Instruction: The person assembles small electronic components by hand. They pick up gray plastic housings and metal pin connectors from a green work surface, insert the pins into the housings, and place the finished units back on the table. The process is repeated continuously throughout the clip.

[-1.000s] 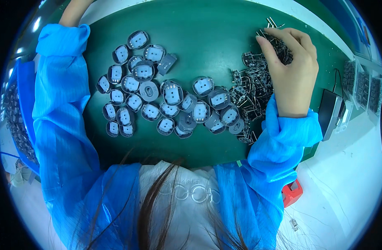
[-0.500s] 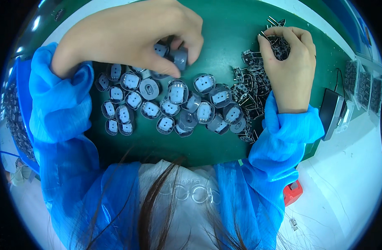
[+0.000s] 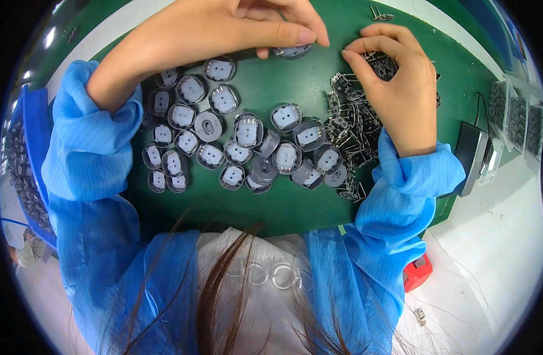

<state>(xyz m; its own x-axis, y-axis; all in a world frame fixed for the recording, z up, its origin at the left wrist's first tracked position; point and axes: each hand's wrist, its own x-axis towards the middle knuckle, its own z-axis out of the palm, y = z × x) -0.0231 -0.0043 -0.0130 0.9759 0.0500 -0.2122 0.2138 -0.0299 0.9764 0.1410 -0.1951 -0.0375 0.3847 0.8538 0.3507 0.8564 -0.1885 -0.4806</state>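
Where the head view shows the left hand [image 3: 236, 29], it has moved from above the loose cups on the left to the far middle of the green table [image 3: 242, 216]. It now pinches a single grey cup [image 3: 292, 51] between thumb and fingers, pale insert partly in sight (the rest is hidden by the grip). The right hand [image 3: 398, 74] has brought its fingertips leftward, just beside the left hand's without touching; thumb and forefinger stand narrow, almost meeting, though I cannot tell whether something small sits between them. In my judgement, that shift leaves the left hand occupied and puts the cup within easy reach of the right.

Under and near the right hand lies a heap of pinned parts [image 3: 357, 127], dark with thin metal legs, with a small loose piece [image 3: 382, 15] on its far side. The other cups [image 3: 247, 131] spread from the left to the heap's edge, mostly insert upward, a few turned over. A black box [image 3: 471, 157] stands at the right edge.
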